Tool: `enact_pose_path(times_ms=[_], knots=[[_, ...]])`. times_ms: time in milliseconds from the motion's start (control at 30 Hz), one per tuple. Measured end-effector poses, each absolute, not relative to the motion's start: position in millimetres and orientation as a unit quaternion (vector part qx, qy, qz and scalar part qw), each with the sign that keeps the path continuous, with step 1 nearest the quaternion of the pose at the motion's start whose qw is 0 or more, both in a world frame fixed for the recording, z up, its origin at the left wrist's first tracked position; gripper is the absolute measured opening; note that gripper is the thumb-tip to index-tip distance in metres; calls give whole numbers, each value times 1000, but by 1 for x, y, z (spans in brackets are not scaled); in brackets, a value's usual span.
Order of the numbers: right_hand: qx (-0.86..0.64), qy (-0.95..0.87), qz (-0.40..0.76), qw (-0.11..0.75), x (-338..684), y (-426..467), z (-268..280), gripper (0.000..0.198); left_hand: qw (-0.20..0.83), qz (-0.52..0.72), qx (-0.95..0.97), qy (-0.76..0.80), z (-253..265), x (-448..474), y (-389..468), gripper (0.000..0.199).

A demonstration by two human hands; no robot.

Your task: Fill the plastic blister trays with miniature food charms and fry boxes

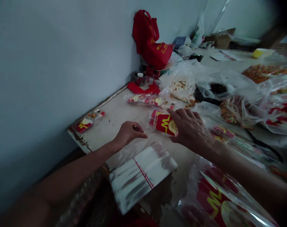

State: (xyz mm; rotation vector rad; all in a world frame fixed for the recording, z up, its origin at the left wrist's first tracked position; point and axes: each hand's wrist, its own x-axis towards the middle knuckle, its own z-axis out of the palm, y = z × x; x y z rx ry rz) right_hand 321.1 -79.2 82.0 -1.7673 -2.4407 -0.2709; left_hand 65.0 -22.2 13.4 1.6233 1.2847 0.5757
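My right hand [188, 127] has its thumb and fingers around the end of a red packet [162, 123] with a yellow zigzag letter, in clear wrapping, above the table. To the left of it, my left hand [130, 134] is closed in a pinch at the edge of a clear plastic bag [131, 148], whose thin film is hard to make out. Below both hands lies a stack of flat clear bags [143, 178] with a red printed line, at the table's front edge. A large clear bag [214, 195] holding more red packets is under my right forearm.
A small red packet [84, 125] and little pieces lie at the table's left corner. Filled wrappers [145, 99] sit behind my hands. A red cloth bag [150, 41] leans on the wall near a metal cup [140, 79]. Several plastic bags of small parts [181, 88] cover the right side.
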Motion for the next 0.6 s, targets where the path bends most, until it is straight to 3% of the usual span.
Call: enact_pose_path(times_ms=[233, 333, 600], knots=[[-573, -815, -59, 70, 303, -85, 63, 100, 568, 202, 640, 476, 5, 68, -8, 56], [-569, -818, -47, 68, 304, -81, 57, 100, 629, 244, 581, 456, 8, 62, 2, 50], [-538, -838, -27, 85, 283, -62, 50, 100, 646, 293, 530, 464, 9, 41, 10, 47]])
